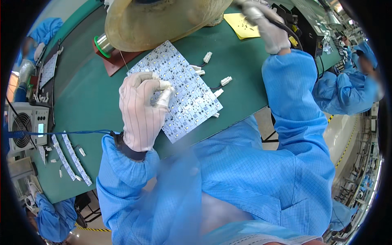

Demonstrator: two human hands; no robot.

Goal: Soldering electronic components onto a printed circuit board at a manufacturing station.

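A white panel of small LED circuit boards [185,87] lies slanted on the green bench, white plug connectors [226,81] on short dark leads along its right side. My left hand [143,106], in a striped white glove with a dark wrist strap, rests over the panel's left part, thumb and fingers pinched together. A thin solder wire [124,61] runs from a spool [104,45] down to this hand; its end is hidden by the fingers. Farther right, my gloved right hand [269,32] is closed around a soldering iron [272,19] with a black cable, blurred by motion, beside a yellow sponge [241,27] with dark specks.
A large tan hood [163,20] overhangs the panel's far edge. Two narrow LED strips [76,158] and loose connectors lie at left, near a grey box with a fan [26,126]. A blue cord [77,132] runs to my left wrist. Co-workers in blue [347,90] sit nearby.
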